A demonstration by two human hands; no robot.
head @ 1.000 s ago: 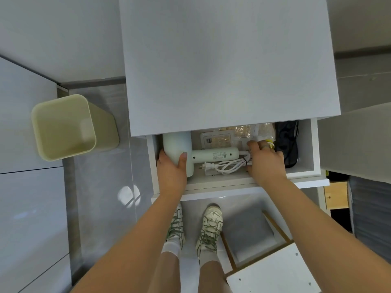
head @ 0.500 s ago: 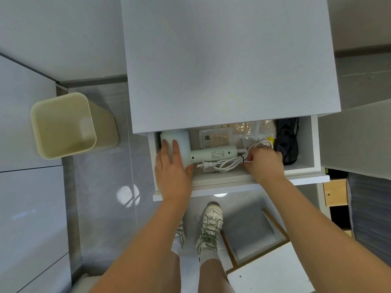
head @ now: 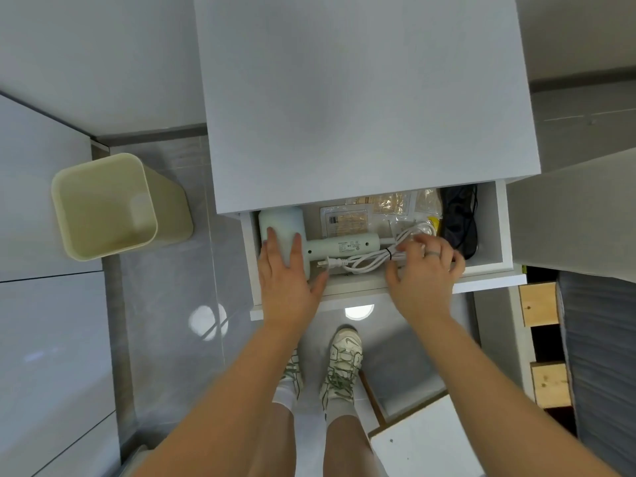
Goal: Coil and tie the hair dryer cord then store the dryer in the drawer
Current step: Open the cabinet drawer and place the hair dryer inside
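A pale green hair dryer [head: 344, 247] lies on its side in the open white drawer [head: 500, 235], head to the left, handle pointing right. Its white cord [head: 364, 261] is bundled in loops in front of the handle, bound by a thin black tie, with the plug lying near the dryer head. My left hand [head: 287, 273] rests flat on the dryer head, fingers spread. My right hand [head: 425, 273] hovers over the cord's right end with fingers apart; I cannot tell whether the fingertips touch it.
Flat packets [head: 347, 222] and a black bundle [head: 459, 222] lie deeper in the drawer. The cabinet top [head: 361, 98] overhangs the drawer's back. A pale green bin [head: 106, 208] stands on the floor to the left. A white board [head: 426, 442] lies by my feet.
My left hand shifted from gripping the dryer head's side to lying flat on it. My right hand opened and drew back from the cord. The dryer slid slightly deeper.
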